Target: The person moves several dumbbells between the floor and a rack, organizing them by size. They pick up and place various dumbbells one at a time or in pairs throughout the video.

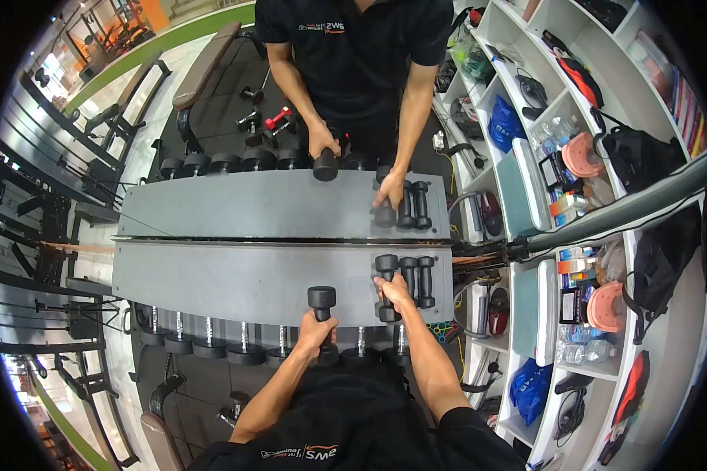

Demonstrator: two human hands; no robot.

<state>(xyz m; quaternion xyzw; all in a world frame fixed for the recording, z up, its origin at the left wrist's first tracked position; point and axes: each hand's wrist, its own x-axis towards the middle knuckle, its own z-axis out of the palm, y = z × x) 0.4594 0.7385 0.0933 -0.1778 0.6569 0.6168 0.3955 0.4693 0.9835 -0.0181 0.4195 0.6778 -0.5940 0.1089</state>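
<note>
My left hand (317,333) is closed around the handle of a black dumbbell (321,297), which is held over the front edge of the grey shelf (204,279). At the shelf's right end, my right hand (395,290) grips another black dumbbell (386,264) around its handle. That one lies lengthwise, pointing away from me. Just right of it, side by side, are two slimmer black dumbbells, the nearer one (409,281) and the outer one (425,281).
Along the shelf's far edge stands a mirror (243,206) reflecting my body, hands and dumbbells. Below the front edge hangs a row of larger dumbbells (209,347). White cubbies (518,424) with bags and bottles are at right; a padded bench (159,439) is at lower left.
</note>
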